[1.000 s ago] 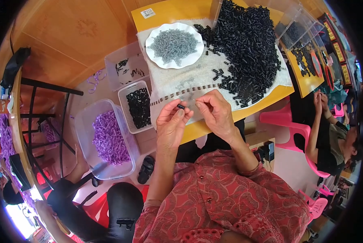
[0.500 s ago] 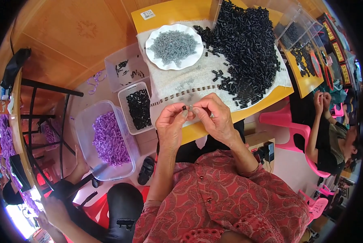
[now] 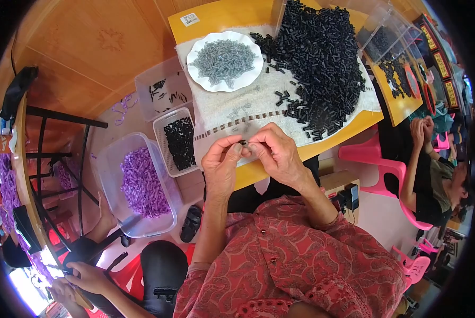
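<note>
hands [image 3: 251,153] closer together, small black piece [image 3: 243,142] pinched between fingertips

**Small home-style assembly workshop**

A low yellow table [image 3: 322,139] stands on a wooden floor [image 3: 89,53], covered by a white cloth [image 3: 237,114]. On it lie a large heap of small black plastic parts [image 3: 322,63] and a white plate of grey pieces [image 3: 225,61]. Clear tubs to the left hold purple parts [image 3: 141,183] and black parts [image 3: 180,142]. Other people sit nearby on pink plastic stools [image 3: 375,164], working with their hands.
</note>
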{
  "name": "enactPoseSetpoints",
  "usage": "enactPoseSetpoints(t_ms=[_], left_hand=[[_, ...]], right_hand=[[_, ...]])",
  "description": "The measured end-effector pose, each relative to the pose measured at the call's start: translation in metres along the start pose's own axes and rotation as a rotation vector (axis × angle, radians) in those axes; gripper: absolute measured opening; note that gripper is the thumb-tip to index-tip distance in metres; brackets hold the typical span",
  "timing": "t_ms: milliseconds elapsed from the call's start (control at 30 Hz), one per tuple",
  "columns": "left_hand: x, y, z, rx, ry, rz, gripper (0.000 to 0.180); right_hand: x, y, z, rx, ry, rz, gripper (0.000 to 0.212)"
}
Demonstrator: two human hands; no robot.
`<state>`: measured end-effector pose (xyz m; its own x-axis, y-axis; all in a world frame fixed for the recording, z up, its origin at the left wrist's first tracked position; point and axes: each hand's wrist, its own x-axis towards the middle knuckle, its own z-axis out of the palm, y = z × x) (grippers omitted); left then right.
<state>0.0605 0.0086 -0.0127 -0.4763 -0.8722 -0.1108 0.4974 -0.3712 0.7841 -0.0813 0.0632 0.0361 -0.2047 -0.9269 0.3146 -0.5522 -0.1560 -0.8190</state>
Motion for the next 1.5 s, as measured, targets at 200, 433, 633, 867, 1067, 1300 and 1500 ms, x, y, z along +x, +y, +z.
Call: enactPoseSetpoints(t_ms=[200,433,633,867,1067,1300,1500], left_hand=[[0.0000,0.0031,0.0000,0.026,0.003,-0.005,0.019],[0.0002,0.0015,-0.0003,-0.014,-0.023,-0.011,0.019],[-0.0004,0.0014,-0.0017,-0.010,-0.034,-0.010,0.018],[0.0000,0.0017,-0.0010,-0.031,-0.049,-0.009,0.018],[0.0005,0.0013,-0.0014,-0.007,-0.040,-0.003,0.017],[-0.0001,-0.0003,-0.0033,0.063,-0.064,0.009,0.017],[-0.0007,-0.0023,-0.0052,0.112,-0.071,0.025,0.019]], right_hand=[[0.0005,-0.0009,-0.0025,-0.032,0.011,-0.032,0.005],[0.0001,0.0003,-0.0027,-0.031,0.003,-0.030,0.005],[-0.0010,-0.0028,-0.0031,-0.040,-0.020,-0.005,0.007],[-0.0006,-0.0028,-0.0040,-0.048,-0.005,-0.024,0.006],[-0.0006,-0.0031,-0.0033,-0.025,0.015,-0.026,0.006],[-0.0014,0.0003,-0.0032,-0.054,-0.023,-0.019,0.005],[-0.0037,0.0045,-0.0010,-0.063,-0.026,-0.016,0.006]])
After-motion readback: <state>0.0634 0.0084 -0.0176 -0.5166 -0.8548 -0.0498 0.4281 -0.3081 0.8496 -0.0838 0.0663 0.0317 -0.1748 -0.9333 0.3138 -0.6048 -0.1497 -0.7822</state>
